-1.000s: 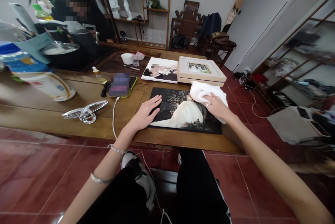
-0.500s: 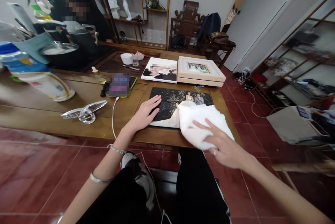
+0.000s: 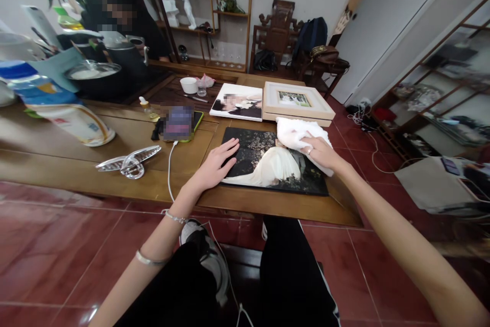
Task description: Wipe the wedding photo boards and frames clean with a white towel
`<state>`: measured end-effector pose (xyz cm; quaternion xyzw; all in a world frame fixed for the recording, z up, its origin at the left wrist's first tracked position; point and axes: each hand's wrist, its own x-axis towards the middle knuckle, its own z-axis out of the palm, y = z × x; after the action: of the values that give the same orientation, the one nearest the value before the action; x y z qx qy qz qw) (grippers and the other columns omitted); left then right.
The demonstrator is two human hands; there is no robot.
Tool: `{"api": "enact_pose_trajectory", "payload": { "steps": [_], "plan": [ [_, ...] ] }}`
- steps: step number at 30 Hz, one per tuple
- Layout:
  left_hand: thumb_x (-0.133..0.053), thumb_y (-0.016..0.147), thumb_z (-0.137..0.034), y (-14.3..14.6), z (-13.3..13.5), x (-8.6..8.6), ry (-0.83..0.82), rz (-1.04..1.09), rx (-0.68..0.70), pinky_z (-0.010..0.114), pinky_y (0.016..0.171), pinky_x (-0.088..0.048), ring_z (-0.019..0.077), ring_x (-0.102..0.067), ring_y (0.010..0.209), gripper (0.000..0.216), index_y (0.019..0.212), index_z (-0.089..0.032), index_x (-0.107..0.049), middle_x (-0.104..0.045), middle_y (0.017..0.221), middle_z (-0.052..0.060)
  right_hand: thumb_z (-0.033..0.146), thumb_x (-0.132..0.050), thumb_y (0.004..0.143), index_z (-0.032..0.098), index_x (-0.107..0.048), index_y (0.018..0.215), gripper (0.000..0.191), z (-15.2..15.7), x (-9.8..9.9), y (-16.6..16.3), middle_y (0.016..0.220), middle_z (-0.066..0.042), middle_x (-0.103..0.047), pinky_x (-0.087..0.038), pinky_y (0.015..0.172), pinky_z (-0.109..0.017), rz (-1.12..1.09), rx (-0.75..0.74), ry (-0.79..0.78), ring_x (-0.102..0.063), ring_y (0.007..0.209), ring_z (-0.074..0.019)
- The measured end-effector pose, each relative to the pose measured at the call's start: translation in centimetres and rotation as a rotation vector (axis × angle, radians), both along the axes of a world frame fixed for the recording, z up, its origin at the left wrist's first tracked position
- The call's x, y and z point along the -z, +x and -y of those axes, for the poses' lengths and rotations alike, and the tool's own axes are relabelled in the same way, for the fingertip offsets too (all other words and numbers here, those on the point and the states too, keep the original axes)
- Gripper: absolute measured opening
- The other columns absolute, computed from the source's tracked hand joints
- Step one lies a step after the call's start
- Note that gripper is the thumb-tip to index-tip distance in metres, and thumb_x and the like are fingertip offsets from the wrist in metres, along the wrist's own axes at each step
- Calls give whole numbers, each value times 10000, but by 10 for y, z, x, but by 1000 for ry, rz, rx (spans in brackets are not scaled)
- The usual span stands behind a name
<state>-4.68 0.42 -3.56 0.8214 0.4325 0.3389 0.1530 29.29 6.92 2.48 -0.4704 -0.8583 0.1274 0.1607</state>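
A dark photo panel [image 3: 252, 151] with a figure in a long white dress lies flat near the front edge of the wooden table [image 3: 199, 161]. My left hand [image 3: 218, 164] rests with fingers stretched out on the panel's left edge. In my right hand [image 3: 321, 152] is a white cloth [image 3: 296, 130], pressed onto the panel's upper right part. The cloth covers the figures' upper bodies in the picture and reaches past the panel's back edge. Behind it lie a white photo panel [image 3: 245, 104] and a pale picture frame [image 3: 317, 105] on a stack.
To the left are a clear hair claw clip [image 3: 132, 162], a phone [image 3: 179, 123] on a white cable [image 3: 169, 171], a dropper bottle [image 3: 147, 110] and a large plastic bottle [image 3: 65, 107]. A white bowl [image 3: 189, 85] stands farther back. A person in dark clothes [image 3: 149, 31] is across the table.
My right hand has moved the cloth away from me, from the panel's lower right to its upper right. The dress and lower right corner are now uncovered. My left hand stays on the left edge.
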Motion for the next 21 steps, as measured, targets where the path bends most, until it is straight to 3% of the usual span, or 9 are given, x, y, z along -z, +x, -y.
{"api": "enact_pose_trajectory", "payload": {
  "steps": [5, 9, 12, 15, 17, 19, 21],
  "plan": [
    [-397, 951, -312, 2, 0, -2, 8, 8, -3, 482, 1143, -269, 256, -333, 1387, 463, 1361, -120, -488, -419, 1463, 138, 174, -428, 779, 225, -688, 907, 293, 71, -4, 4, 1461, 18, -423, -315, 1064, -586, 79, -74, -75, -267, 1394, -348],
    [-397, 949, -314, 2, 1, -3, 14, 9, -5, 488, 1138, -278, 257, -339, 1384, 460, 1358, -125, -492, -423, 1461, 136, 120, -419, 756, 211, -604, 732, 208, 130, -16, 7, 1478, -5, -387, -250, 1121, -555, 62, -242, -109, -273, 1400, -294],
    [-399, 949, -315, 2, 2, -3, 14, 4, -8, 495, 1135, -280, 257, -343, 1382, 459, 1362, -135, -488, -421, 1463, 131, 111, -426, 736, 213, -573, 708, 181, 148, -20, 10, 1485, -20, -379, -208, 1142, -535, 26, -332, -139, -252, 1409, -281],
    [-401, 949, -318, 2, 2, -4, 8, 5, -7, 494, 1136, -278, 257, -341, 1383, 461, 1365, -138, -485, -420, 1464, 130, 148, -433, 755, 213, -629, 828, 219, 135, -18, 12, 1447, -38, -454, -278, 1089, -570, 54, -290, -206, -206, 1420, -319],
    [-401, 949, -321, 2, 2, -4, 4, 10, -7, 496, 1135, -277, 257, -341, 1383, 459, 1369, -153, -482, -420, 1466, 121, 205, -426, 802, 213, -651, 877, 237, 111, -15, 11, 1314, -70, -591, -330, 1044, -566, 46, -248, -213, -308, 1376, -344],
    [-402, 949, -323, 2, 2, -4, -4, 13, -8, 501, 1135, -275, 257, -339, 1384, 459, 1374, -168, -477, -417, 1469, 113, 256, -416, 832, 200, -648, 792, 242, 79, -12, 8, 1050, -89, -704, -387, 991, -532, -15, -231, -190, -522, 1193, -343],
    [-403, 948, -323, 1, 2, -4, -12, 11, -6, 500, 1136, -270, 256, -335, 1386, 462, 1377, -166, -473, -414, 1471, 115, 265, -434, 811, 190, -617, 697, 228, 45, -10, 5, 835, -71, -703, -452, 899, -481, -85, -200, -191, -629, 928, -301]
  ]
}}
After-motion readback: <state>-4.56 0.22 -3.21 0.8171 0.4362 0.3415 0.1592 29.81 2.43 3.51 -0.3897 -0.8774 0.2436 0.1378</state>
